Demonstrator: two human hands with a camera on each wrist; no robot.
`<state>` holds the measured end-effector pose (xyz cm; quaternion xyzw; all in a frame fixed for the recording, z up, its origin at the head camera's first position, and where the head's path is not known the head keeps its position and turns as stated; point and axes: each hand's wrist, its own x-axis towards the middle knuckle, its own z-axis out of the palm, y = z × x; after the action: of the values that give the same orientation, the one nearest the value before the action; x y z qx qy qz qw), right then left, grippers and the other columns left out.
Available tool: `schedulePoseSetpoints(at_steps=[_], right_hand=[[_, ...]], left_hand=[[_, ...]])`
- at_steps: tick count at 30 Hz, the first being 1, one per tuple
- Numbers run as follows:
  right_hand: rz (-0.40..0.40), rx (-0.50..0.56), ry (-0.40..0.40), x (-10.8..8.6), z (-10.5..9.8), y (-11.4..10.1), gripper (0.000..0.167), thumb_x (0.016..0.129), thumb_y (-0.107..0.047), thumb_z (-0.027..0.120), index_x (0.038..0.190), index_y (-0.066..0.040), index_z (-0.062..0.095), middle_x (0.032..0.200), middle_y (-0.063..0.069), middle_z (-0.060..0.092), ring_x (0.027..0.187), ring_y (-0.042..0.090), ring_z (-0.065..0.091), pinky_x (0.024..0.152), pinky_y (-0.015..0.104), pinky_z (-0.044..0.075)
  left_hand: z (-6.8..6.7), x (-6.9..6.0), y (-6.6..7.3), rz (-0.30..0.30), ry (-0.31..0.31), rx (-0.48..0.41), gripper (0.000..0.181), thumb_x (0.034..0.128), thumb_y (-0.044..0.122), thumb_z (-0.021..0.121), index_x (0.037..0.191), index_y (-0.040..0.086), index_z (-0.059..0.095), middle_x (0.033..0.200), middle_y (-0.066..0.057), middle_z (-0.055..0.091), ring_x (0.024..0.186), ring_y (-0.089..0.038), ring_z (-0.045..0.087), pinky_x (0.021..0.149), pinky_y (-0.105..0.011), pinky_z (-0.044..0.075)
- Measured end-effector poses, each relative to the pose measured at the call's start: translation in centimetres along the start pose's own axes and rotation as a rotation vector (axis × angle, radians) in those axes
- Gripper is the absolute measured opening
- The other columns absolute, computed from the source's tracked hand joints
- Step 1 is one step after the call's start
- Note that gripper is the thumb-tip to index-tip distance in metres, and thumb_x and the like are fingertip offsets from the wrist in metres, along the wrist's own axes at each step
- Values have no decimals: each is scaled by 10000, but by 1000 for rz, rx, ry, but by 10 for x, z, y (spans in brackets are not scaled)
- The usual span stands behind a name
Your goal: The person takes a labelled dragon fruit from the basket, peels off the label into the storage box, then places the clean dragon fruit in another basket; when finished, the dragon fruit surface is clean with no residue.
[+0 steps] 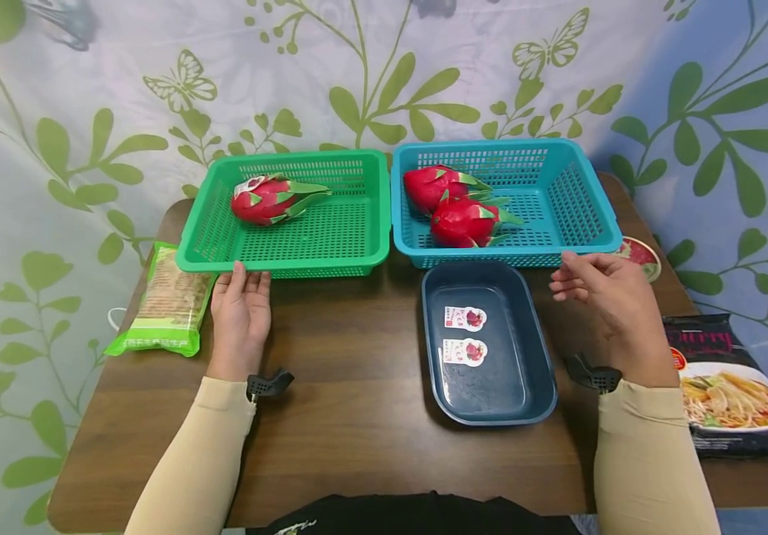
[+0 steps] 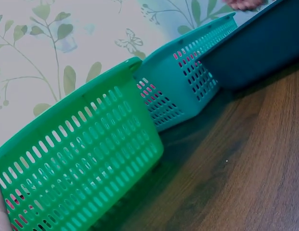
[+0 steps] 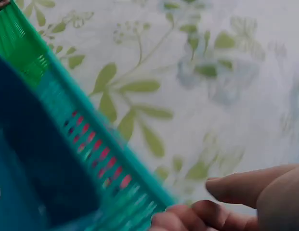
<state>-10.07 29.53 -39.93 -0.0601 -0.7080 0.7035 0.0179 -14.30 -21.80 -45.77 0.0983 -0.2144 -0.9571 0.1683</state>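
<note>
My left hand (image 1: pixel 242 319) is palm up at the front wall of a green plastic basket (image 1: pixel 284 265), its fingertips at the rim and partly hidden. In that basket lies one red dragon fruit (image 1: pixel 270 200) with a white label. My right hand (image 1: pixel 614 301) hovers near the front right corner of a blue basket (image 1: pixel 504 256), fingers loosely bent, thumb apart, holding nothing. Two dragon fruits, a rear one (image 1: pixel 434 186) and a front one (image 1: pixel 464 221), lie at the blue basket's left side. In the left wrist view the green basket (image 2: pixel 82 154) fills the foreground.
A dark blue tray (image 1: pixel 491 397) with two fruit stickers (image 1: pixel 466 318) stands before the blue basket. To the left lies a green-edged food packet (image 1: pixel 170 297). At the right are a black noodle packet (image 1: pixel 731 394) and a round red-and-green item (image 1: pixel 641 258), partly hidden.
</note>
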Motion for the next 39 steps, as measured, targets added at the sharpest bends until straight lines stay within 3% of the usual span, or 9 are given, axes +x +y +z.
schedulePoseSetpoints(at_steps=[3,6,11,16,19,24,28,33,39], right_hand=[[-128,-407,-68,5,18,-32,403,1025,-346,723,1145,39,701,915,88,752,756,201,745,740,247,599],[-279,-671,-193,23,58,-62,353,1026,-364,721,1139,-29,706,935,78,748,778,237,733,769,271,570],[-453,-857,-457,65,153,-90,312,1000,-321,757,1161,-58,710,1006,54,735,859,238,682,805,402,552],[-527,-1002,-718,116,241,-89,453,1019,-332,734,1320,-21,603,1198,95,681,1071,245,645,959,403,518],[-531,-1176,-794,147,287,-80,594,1038,-388,696,1453,-12,498,1386,145,583,1281,284,552,1054,399,468],[-547,-1477,-816,184,346,-67,793,1067,-448,621,1629,-8,276,1631,223,328,1514,378,290,1214,445,288],[-501,-1521,-791,202,371,-52,877,1061,-470,624,1664,-26,170,1692,229,201,1559,421,147,1243,475,204],[-410,-1425,-780,209,387,-29,957,1032,-518,648,1687,-84,102,1717,203,133,1563,438,113,1244,498,190],[-422,-1367,-727,207,396,-17,1004,1004,-614,623,1705,-176,54,1729,155,139,1573,404,100,1255,486,138]], left_hand=[[0,1,1,23,1,0,209,1023,42,660,1069,9,458,1060,-174,559,892,-283,593,853,-385,584],[0,2,1,28,-10,6,222,1020,51,668,1088,11,460,1072,-170,562,905,-281,594,868,-382,580],[-1,5,-2,25,-19,26,243,1012,60,682,1085,15,455,1068,-165,551,910,-278,590,889,-380,578],[-5,6,-9,37,-34,34,240,1018,63,672,1081,1,448,1088,-177,543,924,-282,591,894,-383,578],[-5,7,-12,35,-50,37,241,1024,67,661,1093,-4,441,1122,-186,534,949,-283,590,922,-386,568],[-3,8,-8,46,-61,34,215,1032,64,645,1088,-13,452,1121,-194,530,941,-289,592,914,-388,573],[-4,9,-4,48,-61,25,197,1037,55,634,1081,-14,455,1084,-188,541,917,-288,600,888,-386,582],[-8,5,-3,42,-59,24,205,1040,65,630,1079,-9,444,1075,-186,544,924,-289,603,898,-383,578],[-10,3,-3,44,-61,23,187,1045,63,623,1059,-9,451,1063,-190,543,930,-291,600,886,-380,583]])
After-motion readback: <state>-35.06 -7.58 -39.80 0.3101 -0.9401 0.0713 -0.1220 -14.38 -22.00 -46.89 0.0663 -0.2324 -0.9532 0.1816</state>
